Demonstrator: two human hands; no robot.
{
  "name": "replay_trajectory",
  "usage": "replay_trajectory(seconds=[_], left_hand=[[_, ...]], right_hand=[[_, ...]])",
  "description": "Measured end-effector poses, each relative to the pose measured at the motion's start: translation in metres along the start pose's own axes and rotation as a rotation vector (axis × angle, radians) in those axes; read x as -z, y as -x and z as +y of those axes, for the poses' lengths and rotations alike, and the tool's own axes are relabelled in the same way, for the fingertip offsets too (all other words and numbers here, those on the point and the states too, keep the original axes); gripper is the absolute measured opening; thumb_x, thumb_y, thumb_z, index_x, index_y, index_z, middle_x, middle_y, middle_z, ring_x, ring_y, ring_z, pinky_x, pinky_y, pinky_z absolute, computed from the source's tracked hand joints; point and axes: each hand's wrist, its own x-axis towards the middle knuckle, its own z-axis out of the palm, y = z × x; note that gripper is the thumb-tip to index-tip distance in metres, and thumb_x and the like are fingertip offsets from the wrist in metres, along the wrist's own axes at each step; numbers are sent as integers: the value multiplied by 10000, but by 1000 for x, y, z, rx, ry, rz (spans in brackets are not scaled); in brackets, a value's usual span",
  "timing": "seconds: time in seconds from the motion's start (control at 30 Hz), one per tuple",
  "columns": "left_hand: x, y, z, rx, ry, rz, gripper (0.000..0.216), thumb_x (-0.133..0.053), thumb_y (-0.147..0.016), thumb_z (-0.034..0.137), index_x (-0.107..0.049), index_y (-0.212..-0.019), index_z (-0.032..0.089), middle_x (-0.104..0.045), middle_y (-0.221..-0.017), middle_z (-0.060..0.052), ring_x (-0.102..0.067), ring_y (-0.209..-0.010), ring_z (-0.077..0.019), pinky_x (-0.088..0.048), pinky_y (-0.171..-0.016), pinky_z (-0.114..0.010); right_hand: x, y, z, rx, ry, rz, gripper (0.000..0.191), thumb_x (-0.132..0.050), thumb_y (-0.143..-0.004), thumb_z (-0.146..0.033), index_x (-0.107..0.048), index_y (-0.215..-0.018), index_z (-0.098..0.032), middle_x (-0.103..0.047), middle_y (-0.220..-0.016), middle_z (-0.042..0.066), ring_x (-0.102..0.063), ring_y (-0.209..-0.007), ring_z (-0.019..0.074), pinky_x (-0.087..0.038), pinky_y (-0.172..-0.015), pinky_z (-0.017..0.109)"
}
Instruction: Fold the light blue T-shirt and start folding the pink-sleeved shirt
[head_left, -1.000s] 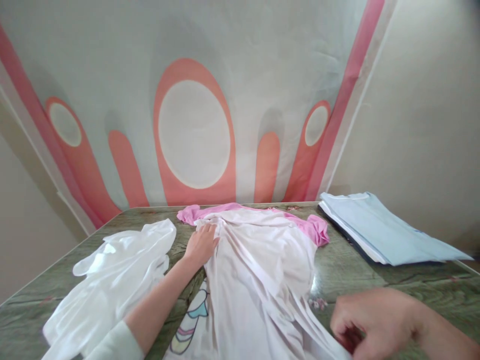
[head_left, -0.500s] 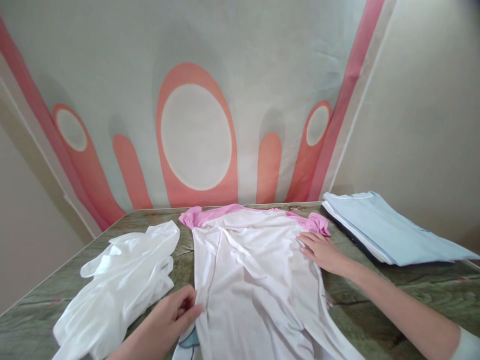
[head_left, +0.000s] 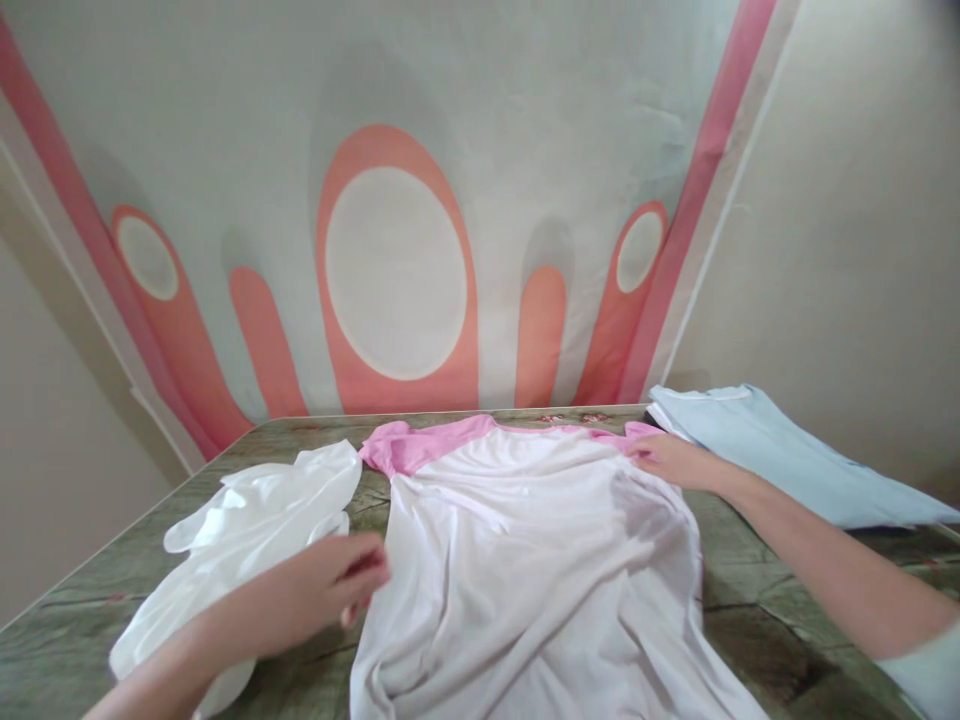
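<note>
A white T-shirt with pink sleeves and shoulders (head_left: 525, 560) lies spread and wrinkled before me, its neckline toward the far table edge. My right hand (head_left: 679, 462) is at the pink right-side sleeve, fingers closed on the cloth there; the fingertips are partly lost in the folds. Beside the shirt's left edge, my left hand (head_left: 330, 585) hovers, slightly blurred, with loosely bent fingers, a gap at the thumb and nothing held. Beneath and behind that arm lies a crumpled white garment (head_left: 285, 500).
At the right edge of the wood-patterned table (head_left: 750, 570) lies a stack of folded clothes, light blue on top (head_left: 787, 450). Behind the table rises a pale wall panel (head_left: 600, 120) with pink and coral shapes.
My right hand has moved up from the shirt's side to the sleeve. My left hand has lifted off the left edge. The shirt's body is spread wider, and the left-side sleeve lies flatter.
</note>
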Motion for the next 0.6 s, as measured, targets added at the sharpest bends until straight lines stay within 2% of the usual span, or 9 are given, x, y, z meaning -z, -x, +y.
replay_trajectory(seconds=[0.03,0.07,0.1,0.17,0.27,0.33,0.4,0.5,0.6], left_hand=[[9,-31,14,-107,-20,-107,252,-507,-788,432,-617,-685,231,-637,-642,4,-582,-590,-155,-435,-589,-230],[16,-63,25,-165,-62,-87,232,-487,-801,385,-614,-697,222,-647,-676,-3,-595,-631,-161,-436,-615,-233],[19,-97,33,-177,-135,-18,211,-488,-798,343,-609,-685,212,-647,-681,-7,-599,-647,-164,-434,-629,-236],[15,-160,37,-111,-242,147,150,-522,-765,275,-614,-685,188,-651,-703,-35,-608,-703,-188,-436,-679,-263],[-3,-228,26,-42,-245,266,136,-533,-754,221,-638,-815,160,-666,-847,-89,-613,-848,-224,-434,-753,-296],[-16,-254,14,-4,-234,336,136,-588,-729,236,-637,-826,154,-661,-905,-111,-602,-905,-253,-431,-775,-326],[-25,-268,4,-4,-213,388,113,-630,-713,260,-630,-773,164,-662,-887,-103,-599,-902,-262,-430,-774,-341],[-31,-275,-9,-76,-159,450,88,-619,-737,262,-599,-713,180,-658,-782,-59,-606,-806,-221,-432,-743,-316],[-26,-275,-13,-187,-77,529,87,-531,-806,252,-563,-763,184,-638,-757,-24,-592,-739,-170,-436,-700,-270]], right_hand=[[4,-15,-3,-23,-21,46,281,-451,-795,-241,-693,-922,-173,-689,-975,74,-611,-901,214,-412,-816,281],[6,-31,-5,-69,-44,91,260,-472,-787,-249,-699,-883,-166,-695,-940,78,-612,-877,214,-408,-800,276],[5,-46,-5,-112,-67,129,248,-482,-785,-254,-701,-853,-158,-698,-909,83,-612,-851,212,-405,-782,274],[0,-71,-1,-181,-91,186,260,-472,-794,-263,-695,-827,-134,-699,-863,101,-611,-799,208,-404,-742,278],[-13,-95,7,-213,-123,221,290,-459,-806,-297,-687,-824,-119,-698,-816,108,-605,-742,201,-410,-684,280],[-23,-102,12,-196,-161,211,272,-508,-775,-336,-686,-771,-130,-698,-763,92,-603,-698,195,-417,-642,272],[-32,-103,16,-155,-206,192,231,-571,-720,-355,-673,-704,-148,-693,-717,70,-599,-661,189,-424,-608,264],[-39,-100,21,-84,-266,184,163,-599,-672,-324,-637,-640,-168,-676,-680,42,-594,-654,184,-435,-607,264],[-37,-94,26,-39,-314,210,166,-543,-713,-327,-603,-670,-179,-657,-688,31,-586,-681,182,-446,-642,278]])
